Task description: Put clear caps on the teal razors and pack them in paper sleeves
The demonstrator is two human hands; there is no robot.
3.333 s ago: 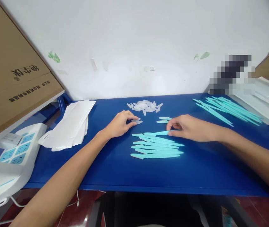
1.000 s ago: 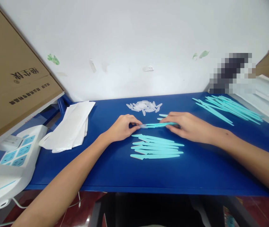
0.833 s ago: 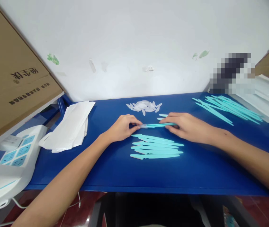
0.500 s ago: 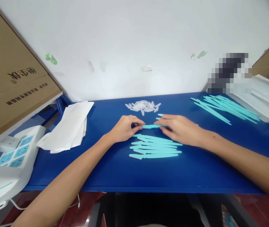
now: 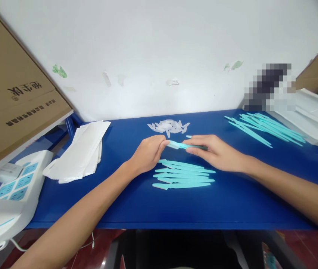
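Between my hands is a teal eyebrow razor (image 5: 181, 146), tilted slightly, with a translucent white blade cap (image 5: 172, 144) over its left end. My left hand (image 5: 149, 152) is closed, with its thumb and fingers pinching the capped end. The handle is held by my right hand (image 5: 213, 152), its thumb and fingers closed around it. Just beyond the right fingers, the tip of another teal razor (image 5: 189, 136) shows, the rest hidden by the hand. Several teal razors (image 5: 187, 175) lie in a row on the blue table nearer me, blade ends to the left.
A heap of translucent caps (image 5: 168, 126) lies near the wall. More teal razors (image 5: 268, 127) are piled at the right beside a white tray (image 5: 315, 116). White bags (image 5: 80, 149), a power strip (image 5: 19, 186) and a cardboard box (image 5: 16, 74) are on the left.
The held razor has tilted, its left end rising, and the white cap on it now shows clearly. My left fingers have curled in around that end.
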